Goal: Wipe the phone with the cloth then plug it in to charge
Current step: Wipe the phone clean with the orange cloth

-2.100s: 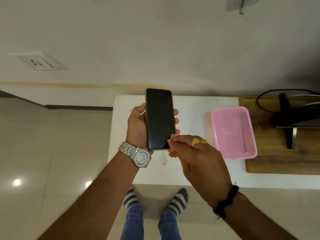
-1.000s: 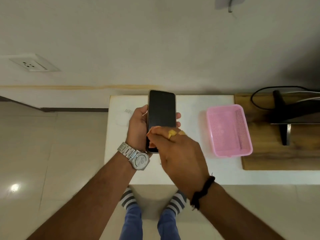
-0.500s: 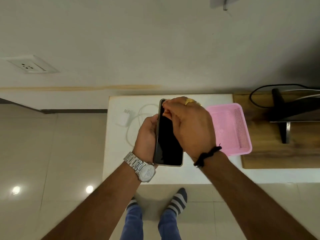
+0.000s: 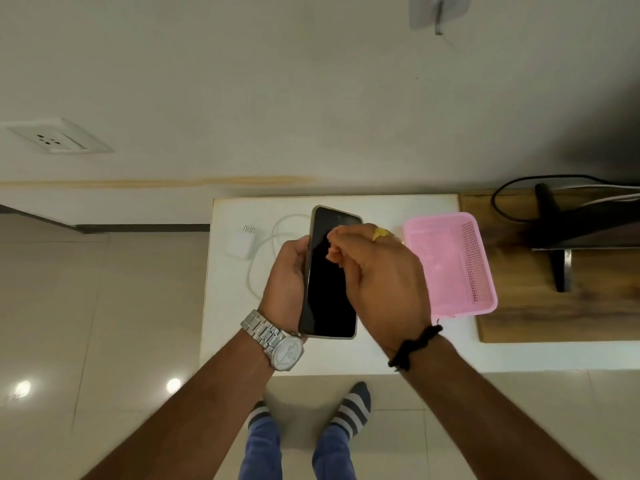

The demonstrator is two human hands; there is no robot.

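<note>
Wiping under way: left hand (image 4: 289, 271) grips the phone (image 4: 329, 275) above the near table (image 4: 346, 355), right hand (image 4: 377, 271) pinches what looks like the cloth, mostly hidden, on the screen. Farther left, charger (image 4: 242, 242) and cable (image 4: 266, 251) lie unplugged; wall socket (image 4: 52, 140) beyond. Charging remains. No legible writing.

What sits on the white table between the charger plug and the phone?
In the head view, a loop of the white cable lies between the charger plug and the phone, which the left hand grips.
</note>
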